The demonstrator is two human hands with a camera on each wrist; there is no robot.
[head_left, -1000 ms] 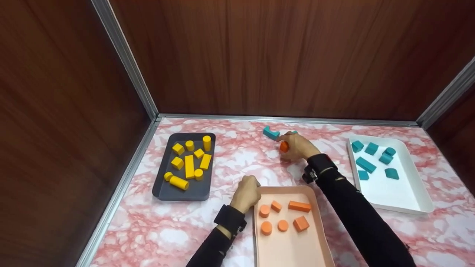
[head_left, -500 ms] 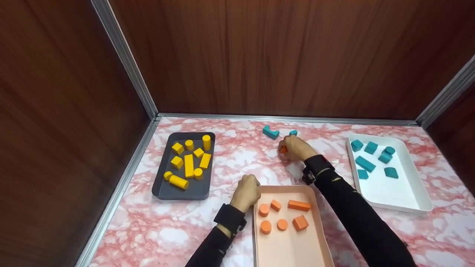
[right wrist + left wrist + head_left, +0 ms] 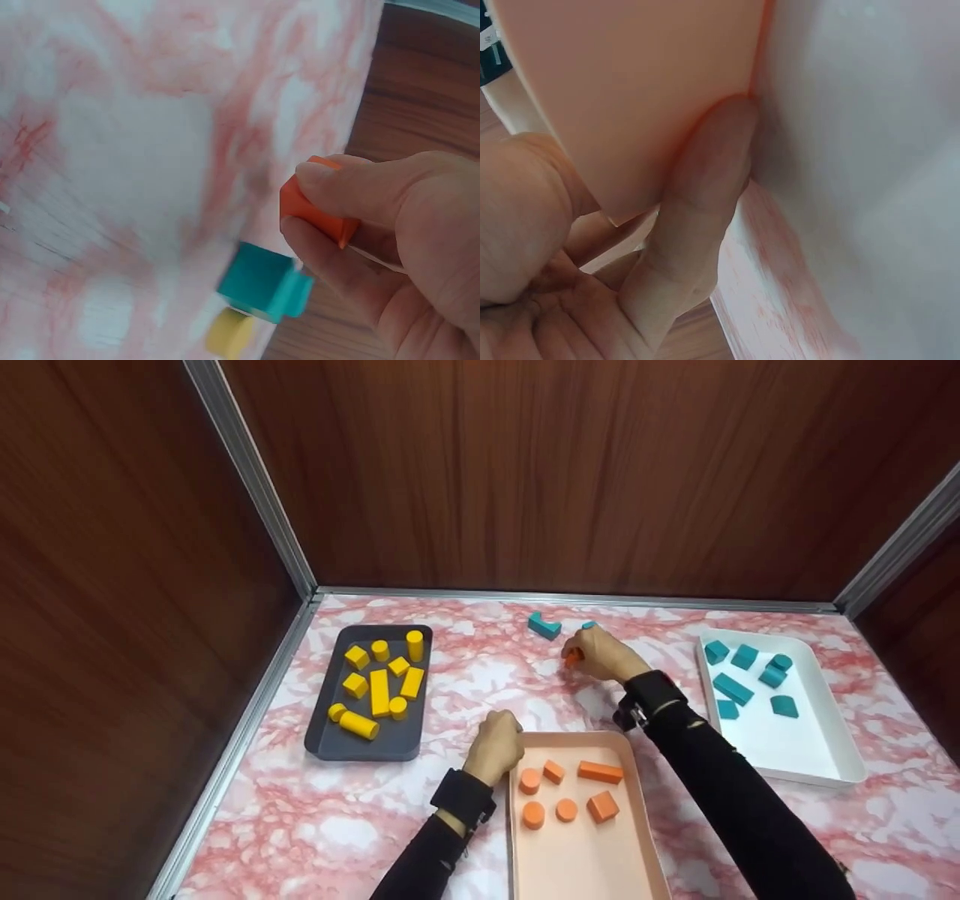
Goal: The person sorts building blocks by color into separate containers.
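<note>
My left hand [image 3: 496, 748] grips the far-left corner of a peach tray [image 3: 555, 866]. The left wrist view shows thumb and fingers on both sides of the tray's wall [image 3: 637, 82]. Out over the middle of the table, my right hand [image 3: 604, 652] pinches an orange block [image 3: 319, 206] between thumb and fingertips. Just past that hand lies a small teal block [image 3: 589, 625], partly hidden by it. A teal block with a curved notch [image 3: 544, 626] lies to its left. Several orange blocks, among them a long bar [image 3: 600, 772] and a cube [image 3: 602, 807], sit in the peach tray.
At left, a dark grey tray [image 3: 324, 739] holds several yellow blocks. A white tray [image 3: 810, 757] with several teal blocks stands at right. Wood-grain panels [image 3: 570, 487] rise behind and beside the marbled table [image 3: 480, 660].
The right hand stays over nearly the same spot, and the orange block shows less between its fingers. The small teal block came into fuller view, then got partly covered. The left hand keeps its hold.
</note>
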